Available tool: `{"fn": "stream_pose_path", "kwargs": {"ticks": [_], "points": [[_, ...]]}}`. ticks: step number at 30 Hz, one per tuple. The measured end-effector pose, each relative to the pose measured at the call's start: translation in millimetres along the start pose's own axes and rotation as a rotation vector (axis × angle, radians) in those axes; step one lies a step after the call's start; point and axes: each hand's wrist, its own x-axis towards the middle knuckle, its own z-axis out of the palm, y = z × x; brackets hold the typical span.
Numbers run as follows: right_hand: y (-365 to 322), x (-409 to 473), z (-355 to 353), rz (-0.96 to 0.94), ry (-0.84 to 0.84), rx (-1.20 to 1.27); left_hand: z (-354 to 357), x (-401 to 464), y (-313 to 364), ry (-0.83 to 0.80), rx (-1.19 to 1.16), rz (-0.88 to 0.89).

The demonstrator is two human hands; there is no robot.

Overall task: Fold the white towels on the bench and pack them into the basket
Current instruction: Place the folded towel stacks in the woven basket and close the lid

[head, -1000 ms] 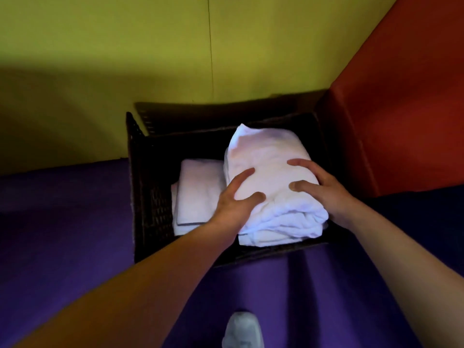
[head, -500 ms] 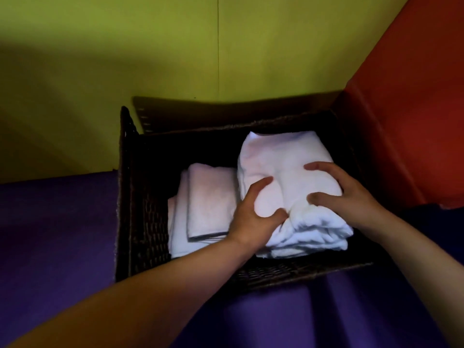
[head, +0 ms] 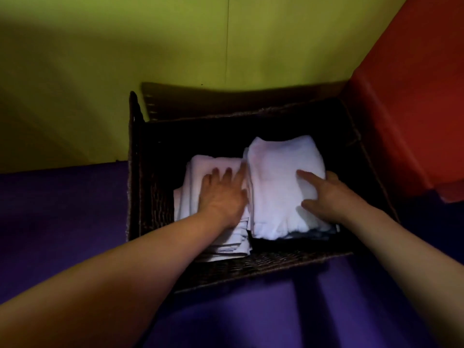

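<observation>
A dark wicker basket (head: 136, 187) stands on the purple surface against the wall. Inside it lie two piles of folded white towels. The left pile (head: 198, 167) sits lower; my left hand (head: 222, 194) rests flat on it with fingers spread, its edge against the right pile. The right pile (head: 281, 172) is thicker and higher. My right hand (head: 329, 194) lies on that pile's right side, fingers apart, the thumb on the towel's top and the other fingers along its far edge.
A yellow-green wall (head: 175, 46) rises behind the basket. A red block (head: 414, 121) stands close at the basket's right. The basket's lid (head: 226, 96) leans open against the wall. Purple bench surface (head: 62, 209) spreads left and in front.
The right towel pile has sunk down into the basket. My left hand let go of it and moved left onto the lower pile. My right hand shifted to the pile's right edge.
</observation>
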Motion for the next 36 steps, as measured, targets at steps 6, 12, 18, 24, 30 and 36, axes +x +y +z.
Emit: {"fn": "stream_pose_path", "kwargs": {"ticks": [6, 12, 18, 24, 30, 36], "points": [[-55, 12, -7, -0.293, 0.123, -0.395, -2, -6, -32, -0.175, 0.180, -0.008], [-21, 37, 5, -0.272, -0.078, -0.463, 7, -10, -54, -0.364, 0.177, -0.122], [-26, 31, 11, -0.264, -0.058, -0.444, -10, -13, -37, -0.382, 0.229, -0.113], [-35, 26, 18, -0.219, -0.014, -0.441, -110, -101, -77, 0.660, 0.278, -0.165], [-42, 23, 20, -0.185, -0.004, -0.414, -91, -158, -163, 0.251, -0.429, -0.647], [-52, 14, 17, -0.153, -0.011, -0.417, -93, -156, -151, 0.326, -0.656, -0.554]]}}
